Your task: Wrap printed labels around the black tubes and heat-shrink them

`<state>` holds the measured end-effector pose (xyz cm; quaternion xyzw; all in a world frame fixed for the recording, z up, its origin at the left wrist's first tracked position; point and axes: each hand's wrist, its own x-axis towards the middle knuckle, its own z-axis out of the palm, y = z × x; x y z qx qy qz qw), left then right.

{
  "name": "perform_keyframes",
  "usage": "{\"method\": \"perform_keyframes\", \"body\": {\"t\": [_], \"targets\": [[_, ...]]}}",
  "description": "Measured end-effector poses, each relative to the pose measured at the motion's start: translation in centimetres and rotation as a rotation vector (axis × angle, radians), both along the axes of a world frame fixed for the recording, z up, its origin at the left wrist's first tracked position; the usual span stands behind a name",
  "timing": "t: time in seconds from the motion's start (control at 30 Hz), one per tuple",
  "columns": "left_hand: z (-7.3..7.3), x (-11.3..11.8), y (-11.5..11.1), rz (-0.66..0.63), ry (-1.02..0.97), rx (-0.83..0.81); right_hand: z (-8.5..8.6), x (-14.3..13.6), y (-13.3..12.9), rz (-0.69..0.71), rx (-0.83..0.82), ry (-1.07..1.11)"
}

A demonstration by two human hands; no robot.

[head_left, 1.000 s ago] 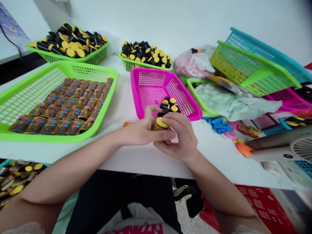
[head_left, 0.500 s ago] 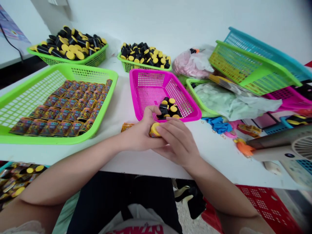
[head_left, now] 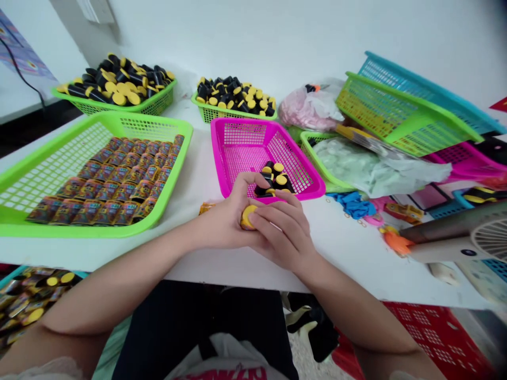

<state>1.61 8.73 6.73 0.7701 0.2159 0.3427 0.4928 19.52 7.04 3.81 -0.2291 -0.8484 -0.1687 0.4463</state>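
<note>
1. Left hand [head_left: 232,222]: curled round a yellow-lidded canister [head_left: 249,217], index finger arched forward past the near rim of the pink basket. Thumb mostly hidden.
2. Right hand [head_left: 285,232]: fingers bent and lying together across the left hand, fingertips at the lid's right edge. Thumb not visible; can't tell how much of the grip it carries.
3. Canister sits between both hands, above the near part of the white table [head_left: 194,272], lid tilted toward camera. Lid plus a sliver of side visible, rest covered by fingers.
4. Pink basket [head_left: 217,163] just beyond the hands; a small cluster of black canisters with yellow lids [head_left: 280,180] in its near right part.
5. Small orange wrapped piece [head_left: 206,208] on table, just beside left wrist.
6. Large green basket [head_left: 79,231] on the left: labelled canisters [head_left: 106,191] lying in neat rows.
7. Two smaller green baskets at back, left one [head_left: 161,99] and middle one [head_left: 212,113], both heaped with black-and-yellow canisters.
8. Right side: pale green plastic bag [head_left: 368,166], crumpled blue item [head_left: 356,205], grey fan [head_left: 467,245], well apart from the canister.
9. Lower left, below table level: bin of mixed canisters [head_left: 39,301].
</note>
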Motion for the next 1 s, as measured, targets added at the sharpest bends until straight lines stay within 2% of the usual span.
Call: {"method": "perform_keyframes", "body": {"t": [0.03, 0.1, 0.17, 0.23, 0.3, 0.37, 0.4, 0.47, 0.53, 0.6, 0.63, 0.7, 0.77, 0.83, 0.9, 1.0], "targets": [[0.3, -0.1, -0.3, 0.081, 0.036, 0.076, 0.0, -0.2, -0.1, -0.022, 0.021, 0.018], [0.9, -0.7, -1.5, 0.327, 0.115, 0.228, 0.3, -0.6, -0.2, -0.047, 0.062, 0.063], [1.7, -2.1, -3.2, 0.533, 0.201, 0.345, 1.3, -0.6, -0.1, -0.019, 0.049, 0.084], [2.8, -4.4, -4.8, 0.650, 0.295, 0.441, 2.8, 0.1, 0.9, 0.014, -0.078, 0.070], [4.5, -7.3, -5.3, 0.764, 0.422, 0.513, 4.4, 1.4, 3.1, -0.034, -0.327, 0.025], [6.7, -10.1, -4.2, 0.859, 0.558, 0.533, 5.5, 2.6, 6.5, -0.189, -0.609, -0.055], [7.7, -11.3, -3.1, 0.902, 0.642, 0.497, 5.7, 3.0, 8.3, -0.243, -0.717, -0.197], [9.5, -13.1, 0.0, 1.027, 0.786, 0.503, 5.7, 3.3, 11.5, -0.253, -0.857, -0.511], [10.4, -14.2, 3.8, 1.086, 0.893, 0.502, 5.2, 2.6, 13.5, -0.185, -0.924, -0.694], [10.4, -14.9, 7.8, 1.041, 0.938, 0.457, 4.7, 1.4, 14.2, -0.160, -0.977, -0.764], [10.2, -15.1, 9.8, 0.968, 0.970, 0.431, 4.5, 0.8, 14.3, -0.172, -0.998, -0.777], [9.3, -15.5, 13.2, 0.982, 1.002, 0.409, 4.4, -0.2, 14.2, -0.217, -1.018, -0.781], [8.0, -15.6, 15.9, 0.997, 1.028, 0.310, 4.5, -0.6, 14.0, -0.251, -1.004, -0.767], [6.6, -15.5, 17.7, 1.019, 1.053, 0.250, 4.9, -0.4, 13.6, -0.302, -0.980, -0.661], [5.1, -15.3, 18.6, 1.058, 1.078, 0.212, 5.3, 0.2, 12.9, -0.309, -0.932, -0.430], [3.3, -15.1, 19.2, 1.067, 1.123, 0.140, 5.8, 1.5, 11.0, -0.161, -0.856, -0.030]]}}
